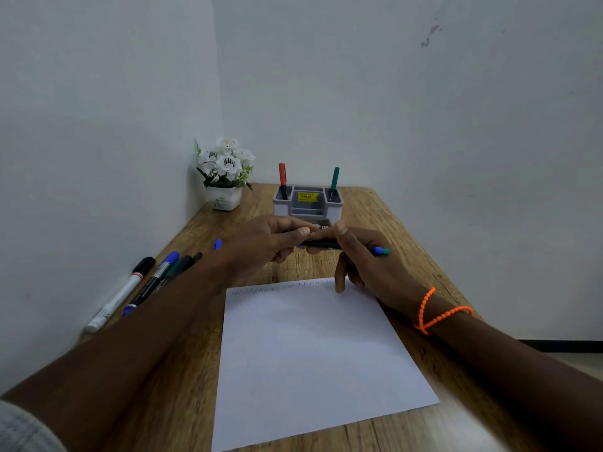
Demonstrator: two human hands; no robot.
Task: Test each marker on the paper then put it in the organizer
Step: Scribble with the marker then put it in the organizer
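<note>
— Blue cap [217,244] is lying alone on the table [385,220], left of the hands. Whose is it?

— Maybe the pen's. The left hand [264,244] is pinching one end of the dark pen [326,245]; the right hand [368,262] is wrapping around its middle.

— Which way is the pen lying?

— Sideways, left to right, just above the top edge of the paper [313,353]. Its tip is hiding in the fingers.

— And the organizer [308,203]?

— Sitting straight behind both hands, with a red pen [282,176] and a green pen [334,179] standing in it.
</note>
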